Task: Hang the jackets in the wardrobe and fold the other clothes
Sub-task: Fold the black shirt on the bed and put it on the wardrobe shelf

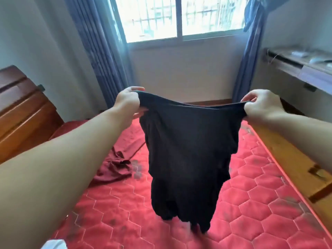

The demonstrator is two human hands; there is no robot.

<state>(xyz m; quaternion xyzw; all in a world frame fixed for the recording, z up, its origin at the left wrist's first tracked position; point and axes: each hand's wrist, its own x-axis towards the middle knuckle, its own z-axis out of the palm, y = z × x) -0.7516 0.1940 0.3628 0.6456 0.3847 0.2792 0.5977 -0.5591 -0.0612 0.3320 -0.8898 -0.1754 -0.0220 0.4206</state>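
Note:
A black garment (188, 150) hangs in the air above the red quilted mattress (251, 186), stretched between both hands by its upper edge. My left hand (128, 103) grips the left end of that edge with curled fingers. My right hand (260, 105) pinches the right end. The cloth droops down and its lower end is just above the mattress. A dark red garment (115, 168) lies crumpled on the mattress to the left, below my left forearm.
A wooden headboard (23, 112) stands at the left. The wooden bed frame (294, 162) runs along the right. A desk (305, 69) sits against the right wall. Blue curtains (97, 51) flank the window ahead. Something white (53, 244) shows at the bottom left.

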